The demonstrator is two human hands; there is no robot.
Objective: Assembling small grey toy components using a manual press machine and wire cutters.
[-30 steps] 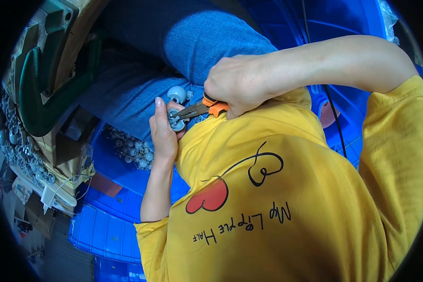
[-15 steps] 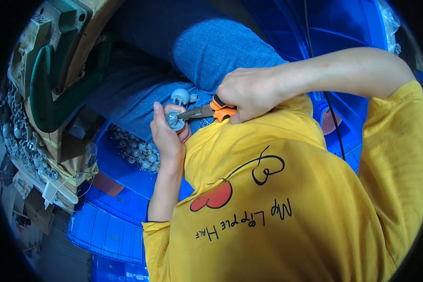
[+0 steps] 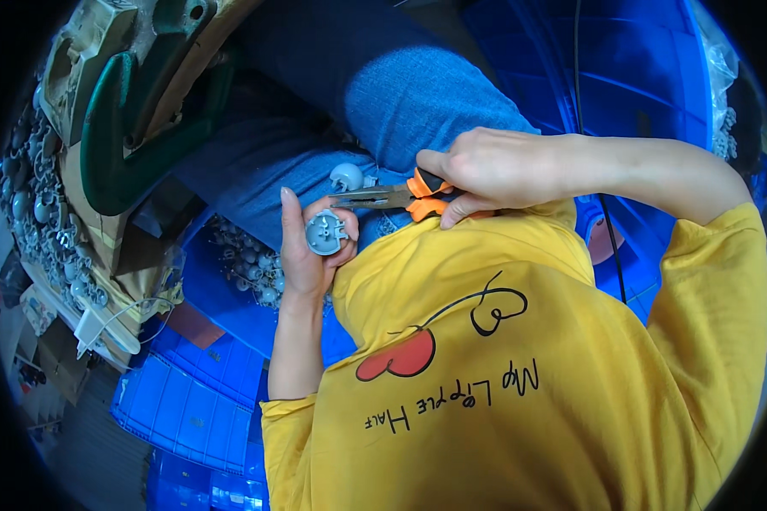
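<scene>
Cupped in my left hand (image 3: 296, 255) is a grey round plastic part (image 3: 325, 233), its hollow side with small inner ribs facing up. The fingers curl around its edge and the thumb stands up beside it. My right hand (image 3: 496, 170) is closed around the orange and black handles of long-nose pliers (image 3: 383, 198). Their jaws look slightly parted, with the tips just above the part's far rim, and nothing shows between them. On my jeans beyond the jaws rests a second grey part with a rounded dome (image 3: 347, 177).
A blue bin (image 3: 222, 311) at left holds several grey round parts (image 3: 260, 277). Farther left, a green clamp (image 3: 102, 170) is fixed by a wooden bench edge with many grey parts (image 3: 51, 221) heaped on it. A black cable (image 3: 579, 85) hangs at right before blue plastic (image 3: 639, 68).
The plier tips have come out of the grey part and now sit beyond its rim. My left hand has turned the part's hollow side more upward. The whole view has shifted slightly.
</scene>
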